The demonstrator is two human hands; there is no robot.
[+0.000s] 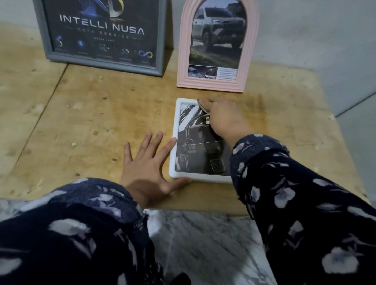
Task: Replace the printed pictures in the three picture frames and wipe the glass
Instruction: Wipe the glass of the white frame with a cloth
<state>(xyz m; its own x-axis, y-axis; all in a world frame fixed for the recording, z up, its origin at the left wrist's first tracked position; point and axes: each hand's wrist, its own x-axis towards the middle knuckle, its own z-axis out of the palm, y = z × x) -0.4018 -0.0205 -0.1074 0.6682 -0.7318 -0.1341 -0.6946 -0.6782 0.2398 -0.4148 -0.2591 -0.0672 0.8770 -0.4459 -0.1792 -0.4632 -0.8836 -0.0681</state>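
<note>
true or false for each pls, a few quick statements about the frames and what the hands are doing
1. The white frame lies flat on the wooden table. True.
2. The pink arched frame lies face down. False: it stands upright by the wall.
3. The left hand rests open beside the white frame. True.
4. The right hand hangs idle off the table. False: it presses a cloth on the white frame's glass.
5. The grey frame holds a truck picture. False: a dark poster.

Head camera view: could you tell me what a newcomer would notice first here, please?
Probably the white frame lying flat near the wooden table's front edge, with the right hand pressing a cloth on its glass and the left hand spread flat beside it. Behind stand a pink arched frame and a grey frame.
</note>
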